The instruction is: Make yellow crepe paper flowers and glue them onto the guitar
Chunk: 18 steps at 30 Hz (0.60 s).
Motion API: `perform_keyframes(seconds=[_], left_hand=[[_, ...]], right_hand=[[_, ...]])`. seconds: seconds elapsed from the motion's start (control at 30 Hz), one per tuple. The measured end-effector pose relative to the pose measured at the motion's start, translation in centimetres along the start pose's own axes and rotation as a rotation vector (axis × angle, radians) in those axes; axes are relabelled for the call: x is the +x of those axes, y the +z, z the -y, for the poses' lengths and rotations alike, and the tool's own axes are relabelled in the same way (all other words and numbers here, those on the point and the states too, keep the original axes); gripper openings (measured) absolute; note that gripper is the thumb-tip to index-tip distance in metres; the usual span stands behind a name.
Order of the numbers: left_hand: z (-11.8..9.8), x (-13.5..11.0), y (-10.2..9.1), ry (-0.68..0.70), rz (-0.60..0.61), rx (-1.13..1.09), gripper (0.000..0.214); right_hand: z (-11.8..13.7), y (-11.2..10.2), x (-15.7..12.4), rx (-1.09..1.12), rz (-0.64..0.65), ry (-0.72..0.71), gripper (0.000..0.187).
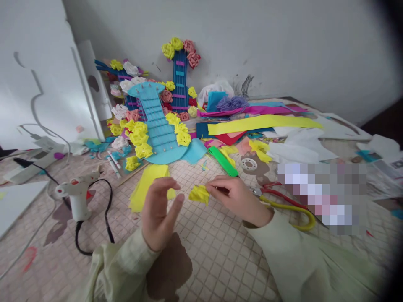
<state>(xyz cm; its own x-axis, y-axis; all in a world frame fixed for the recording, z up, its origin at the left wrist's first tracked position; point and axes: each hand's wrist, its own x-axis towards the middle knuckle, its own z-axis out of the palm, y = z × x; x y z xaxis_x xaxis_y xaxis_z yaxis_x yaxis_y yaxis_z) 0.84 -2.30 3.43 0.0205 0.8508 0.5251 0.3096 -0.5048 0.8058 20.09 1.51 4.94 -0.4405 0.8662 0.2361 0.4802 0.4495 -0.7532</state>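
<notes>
Between my hands is a crumpled yellow crepe paper flower (199, 194), pinched at its right side by the fingertips of my right hand (234, 195). My left hand (162, 214) is raised just left of the flower, thumb and fingers apart, with nothing in it. Behind my left hand lies a stack of yellow crepe paper (146, 186). Beyond both hands leans a light blue guitar-shaped board (159, 126) with strings and yellow paper flowers (138, 133) along its sides. A green utility knife (223, 161) rests just past my right hand.
A white glue gun (77, 195) with a black cord stands at the left. Red-and-yellow-handled scissors (289, 203) lie right of my right hand. A tape ring (248, 164), a long yellow strip (264, 124) and white paper (299, 147) lie further back. A dark blue guitar neck (180, 79) leans on the wall.
</notes>
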Motion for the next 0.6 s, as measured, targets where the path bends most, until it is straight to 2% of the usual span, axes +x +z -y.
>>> perform_keyframes(seconds=[0.1, 0.13, 0.2, 0.37, 0.6], left_hand=[[0.4, 0.2, 1.6, -0.226, 0.195, -0.14, 0.04], [0.4, 0.2, 1.8, -0.279, 0.284, -0.169, 0.04], [0.5, 0.0, 1.9, -0.343, 0.35, -0.209, 0.034], [0.7, -0.4, 1.7, -0.378, 0.255, -0.236, 0.016], [0.7, -0.4, 1.7, -0.387, 0.275, -0.334, 0.012]], right_hand=[[0.3, 0.2, -0.2, 0.037, 0.022, -0.024, 0.023], [0.3, 0.3, -0.2, 0.047, 0.029, -0.033, 0.023], [0.5, 0.4, -0.3, 0.058, 0.04, -0.047, 0.021], [0.7, 0.4, -0.4, 0.046, 0.091, -0.072, 0.02], [1.1, 0.7, -0.5, 0.081, 0.098, -0.032, 0.019]])
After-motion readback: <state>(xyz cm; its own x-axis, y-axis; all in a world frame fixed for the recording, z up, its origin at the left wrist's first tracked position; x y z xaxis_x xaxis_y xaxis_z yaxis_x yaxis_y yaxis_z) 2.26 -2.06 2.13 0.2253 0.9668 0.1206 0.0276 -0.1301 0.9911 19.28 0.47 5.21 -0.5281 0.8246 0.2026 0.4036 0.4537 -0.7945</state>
